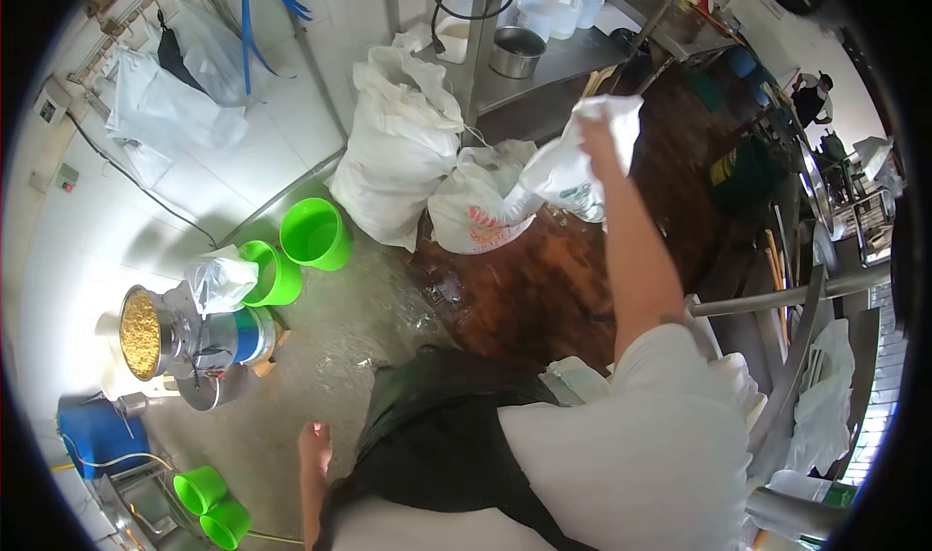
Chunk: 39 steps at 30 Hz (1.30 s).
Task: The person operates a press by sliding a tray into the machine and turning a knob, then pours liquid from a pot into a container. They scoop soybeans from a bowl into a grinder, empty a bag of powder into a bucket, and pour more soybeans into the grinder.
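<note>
My right hand [597, 141] is stretched out ahead, its fingers closed on the top of a white sack [560, 170] with green print on its side. The sack hangs from the hand at a slant, its lower end overlapping a white sack with red print [482, 223] on the floor. To the left of that one, a taller, full white sack [398, 148] leans upright against the wall. Down at my left side, my left hand [315, 444] hangs with its fingers curled and nothing visible in them, over the bare grey floor.
Green buckets [316, 235] stand left of the sacks. Beside them a metal machine [199, 328] carries a hopper of yellow grains [142, 334]. A steel shelf [553, 75] holds a metal pot [516, 53]. Wet brown floor [524, 299] lies ahead. Far right, another person [812, 100] stands.
</note>
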Motion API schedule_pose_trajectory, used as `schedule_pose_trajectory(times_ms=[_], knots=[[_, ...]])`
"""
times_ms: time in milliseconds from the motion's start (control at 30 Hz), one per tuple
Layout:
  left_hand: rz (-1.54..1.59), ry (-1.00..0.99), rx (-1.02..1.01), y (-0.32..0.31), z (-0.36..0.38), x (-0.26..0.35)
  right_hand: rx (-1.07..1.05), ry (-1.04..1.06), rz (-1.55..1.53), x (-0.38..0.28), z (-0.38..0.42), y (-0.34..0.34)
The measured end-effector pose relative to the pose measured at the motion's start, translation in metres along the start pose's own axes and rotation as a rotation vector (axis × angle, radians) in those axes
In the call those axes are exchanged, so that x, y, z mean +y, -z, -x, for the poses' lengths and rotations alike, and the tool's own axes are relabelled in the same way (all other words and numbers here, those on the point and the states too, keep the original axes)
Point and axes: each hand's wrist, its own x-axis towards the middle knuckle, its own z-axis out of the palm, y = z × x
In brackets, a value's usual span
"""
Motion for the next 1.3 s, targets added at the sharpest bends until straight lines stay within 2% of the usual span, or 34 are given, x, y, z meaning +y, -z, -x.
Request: schedule_pose_trajectory(times_ms=[67, 100, 133, 167, 200, 233, 267, 333, 367, 433, 500, 533, 600, 667, 700, 733, 767, 800, 833, 900, 933, 1000, 1033, 1067, 1100, 1167, 1233, 1267, 1300], knots=[[-0.074, -0.019, 0.018, 0.007, -0.001, 0.006, -0.209, 0.072, -0.255, -0.01, 0.059, -0.117], [-0.062, -0.007, 0.015, 0.008, 0.005, 0.008, -0.399, 0.059, -0.446, -0.015, 0.107, -0.179], [-0.051, 0.01, 0.013, 0.008, 0.014, 0.009, -0.382, 0.578, 0.192, -0.025, 0.171, -0.233], [-0.036, 0.029, 0.012, 0.007, 0.027, 0.01, -0.73, 0.816, 0.37, -0.098, 0.231, -0.239], [-0.042, 0.044, 0.026, 0.013, 0.044, 0.029, -1.018, 0.357, 0.107, -0.117, 0.291, -0.268], [-0.029, 0.065, 0.049, 0.017, 0.059, 0.043, -1.178, 0.462, -0.031, -0.124, 0.347, -0.292], [-0.033, 0.076, 0.092, 0.021, 0.075, 0.053, -1.505, 0.62, 0.048, -0.183, 0.366, -0.271], [0.001, 0.164, 0.203, 0.031, 0.093, 0.056, -1.758, 0.83, -0.197, -0.229, 0.395, -0.283], [-0.024, 0.179, 0.22, 0.034, 0.101, 0.054, -1.83, 0.905, -0.215, -0.245, 0.403, -0.294], [0.006, 0.259, 0.312, 0.027, 0.125, 0.024, -1.827, 0.805, -0.176, -0.277, 0.411, -0.314], [0.068, 0.26, 0.488, 0.009, 0.133, -0.02, -1.749, 0.956, -0.151, -0.292, 0.404, -0.345], [0.118, 0.306, 0.539, -0.002, 0.139, -0.041, -1.739, 0.962, -0.077, -0.304, 0.395, -0.354], [0.26, 0.592, 0.497, -0.029, 0.159, -0.082, -1.7, 1.012, 0.114, -0.309, 0.384, -0.378], [0.48, 0.819, 0.285, -0.053, 0.186, -0.113, -1.665, 1.08, 0.323, -0.297, 0.382, -0.407], [0.492, 0.882, 0.175, -0.074, 0.195, -0.14, -1.653, 1.104, 0.415, -0.297, 0.382, -0.418], [0.383, 0.838, 0.02, -0.105, 0.206, -0.174, -1.694, 1.081, 0.518, -0.301, 0.385, -0.426], [0.044, 0.584, -0.182, -0.141, 0.216, -0.212, -1.732, 1.048, 0.626, -0.303, 0.389, -0.434], [-0.214, 0.334, -0.27, -0.173, 0.227, -0.239, -1.741, 1.078, 0.644, -0.303, 0.396, -0.439], [-0.298, 0.204, -0.27, -0.201, 0.235, -0.258, -1.796, 1.062, 0.707, -0.303, 0.403, -0.447], [-0.334, 0.265, -0.029, -0.225, 0.24, -0.26, -1.855, 1.05, 0.784, -0.316, 0.414, -0.469], [-0.323, 0.268, -0.032, -0.217, 0.23, -0.266, -1.877, 1.052, 0.812, -0.323, 0.421, -0.479], [-0.121, 0.34, -0.223, -0.154, 0.193, -0.269, -1.892, 1.017, 0.837, -0.349, 0.439, -0.508], [-0.201, 0.292, -0.256, -0.118, 0.178, -0.271, -1.874, 0.997, 0.826, -0.37, 0.442, -0.528], [0.301, 0.723, -0.225, -0.08, 0.152, -0.267, -1.878, 0.983, 0.824, -0.387, 0.447, -0.544], [0.743, 1.155, 0.027, -0.036, 0.127, -0.258, -1.8, 1.009, 0.76, -0.402, 0.449, -0.558], [0.6, 0.896, 0.013, 0.051, 0.086, -0.268, -1.676, 1.042, 0.596, -0.432, 0.452, -0.584], [0.568, 0.87, 0.293, 0.094, 0.038, -0.286, -1.626, 1.033, 0.49, -0.46, 0.456, -0.607], [0.555, 0.862, 0.287, 0.127, 0.021, -0.278, -1.562, 1.042, 0.364, -0.474, 0.457, -0.62], [0.564, 0.784, 0.443, 0.17, 0.004, -0.251, -1.478, 1.047, 0.24, -0.49, 0.453, -0.634]])
